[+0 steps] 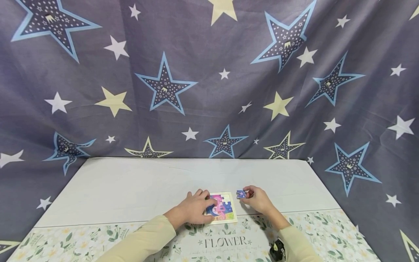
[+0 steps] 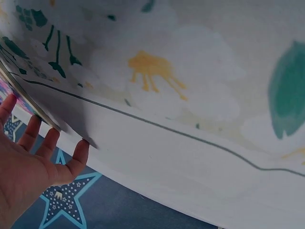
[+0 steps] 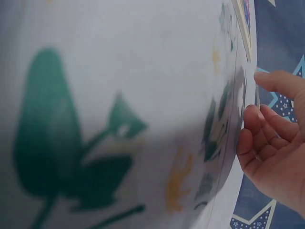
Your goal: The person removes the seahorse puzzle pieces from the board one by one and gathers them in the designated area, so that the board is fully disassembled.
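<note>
A small jigsaw puzzle in a pale-framed tray (image 1: 234,207) lies in front of me, with a pink figure on a blue ground; a white gap shows near its top right. My left hand (image 1: 195,208) rests over the tray's left side, fingers spread and touching it. In the left wrist view its fingertips (image 2: 53,136) lie along the tray's edge. Just right of the tray, my right hand (image 1: 260,201) pinches a blue puzzle piece (image 1: 240,194) between thumb and fingers. The right wrist view shows that hand (image 3: 276,138) with curled fingers, the piece mostly hidden.
Beneath the tray is a white tabletop (image 1: 131,193), with a floral cloth (image 1: 226,251) lettered "FLOWER" along the near side. A dark object (image 1: 277,250) sits by my right forearm. Star-patterned curtain (image 1: 196,120) hangs behind and at both sides.
</note>
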`<state>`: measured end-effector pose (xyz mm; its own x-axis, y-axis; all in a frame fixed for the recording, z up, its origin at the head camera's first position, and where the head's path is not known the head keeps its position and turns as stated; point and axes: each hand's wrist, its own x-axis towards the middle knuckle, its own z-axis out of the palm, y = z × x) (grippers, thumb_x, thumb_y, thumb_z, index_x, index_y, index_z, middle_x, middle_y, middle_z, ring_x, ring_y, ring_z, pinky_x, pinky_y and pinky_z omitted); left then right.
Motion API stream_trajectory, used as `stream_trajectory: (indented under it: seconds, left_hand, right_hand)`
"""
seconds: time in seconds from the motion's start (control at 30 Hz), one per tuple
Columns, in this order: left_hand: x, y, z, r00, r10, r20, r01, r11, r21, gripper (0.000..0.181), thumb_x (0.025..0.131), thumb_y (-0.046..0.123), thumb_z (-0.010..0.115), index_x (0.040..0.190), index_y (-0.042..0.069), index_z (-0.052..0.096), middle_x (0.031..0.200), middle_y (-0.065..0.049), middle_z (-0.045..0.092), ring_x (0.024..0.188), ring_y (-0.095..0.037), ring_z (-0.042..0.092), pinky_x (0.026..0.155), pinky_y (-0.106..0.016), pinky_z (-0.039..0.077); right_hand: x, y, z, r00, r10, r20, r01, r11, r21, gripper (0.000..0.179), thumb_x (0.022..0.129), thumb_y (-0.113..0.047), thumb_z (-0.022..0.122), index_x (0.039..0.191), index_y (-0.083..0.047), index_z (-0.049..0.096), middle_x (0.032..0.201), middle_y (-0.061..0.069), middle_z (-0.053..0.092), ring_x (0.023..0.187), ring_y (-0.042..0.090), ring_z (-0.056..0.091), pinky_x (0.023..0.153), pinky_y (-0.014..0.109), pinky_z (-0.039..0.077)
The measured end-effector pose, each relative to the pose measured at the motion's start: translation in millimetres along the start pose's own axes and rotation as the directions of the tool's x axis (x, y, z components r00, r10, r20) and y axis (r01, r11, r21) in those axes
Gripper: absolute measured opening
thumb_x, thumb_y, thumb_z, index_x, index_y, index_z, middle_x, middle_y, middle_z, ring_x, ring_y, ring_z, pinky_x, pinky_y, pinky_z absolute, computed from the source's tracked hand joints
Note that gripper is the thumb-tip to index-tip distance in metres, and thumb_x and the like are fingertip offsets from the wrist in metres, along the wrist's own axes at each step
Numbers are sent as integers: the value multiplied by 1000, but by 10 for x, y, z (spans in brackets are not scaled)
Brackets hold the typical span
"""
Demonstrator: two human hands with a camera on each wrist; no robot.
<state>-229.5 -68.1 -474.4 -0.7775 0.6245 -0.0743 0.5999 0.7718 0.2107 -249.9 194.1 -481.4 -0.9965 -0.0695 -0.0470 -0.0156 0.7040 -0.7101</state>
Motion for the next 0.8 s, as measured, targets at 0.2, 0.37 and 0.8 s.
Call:
stream_trajectory:
  seconds: [0.2, 0.37, 0.8]
  left_hand:
    - [-4, -10, 17, 1000, -3, 0, 3, 1000, 8, 56, 82, 58, 50, 132, 33, 50, 121, -1, 47, 105, -17, 41, 89, -64, 36]
    - [-18, -11, 28, 1000, 6, -10, -6, 1000, 10, 55, 83, 58, 50, 132, 33, 50, 120, -1, 47, 105, -17, 41, 87, -62, 37]
    - [-43, -31, 57, 999, 22, -47, -22, 1000, -5, 53, 84, 58, 48, 131, 33, 51, 122, -1, 47, 108, -18, 41, 83, -54, 36]
  right_hand:
    - [12, 87, -38, 1000, 12, -22, -11, 1000, 15, 42, 77, -11, 74, 114, 1, 60, 78, 3, 56, 69, 14, 49, 56, 25, 39]
    - [-11, 87, -85, 1000, 5, -31, -4, 1000, 27, 42, 77, -10, 73, 115, 2, 60, 78, 4, 57, 68, 14, 50, 58, 26, 40]
    - [4, 185, -176, 999, 8, -52, -8, 1000, -4, 43, 77, -11, 73, 116, 2, 60, 79, 4, 59, 69, 13, 52, 60, 26, 43]
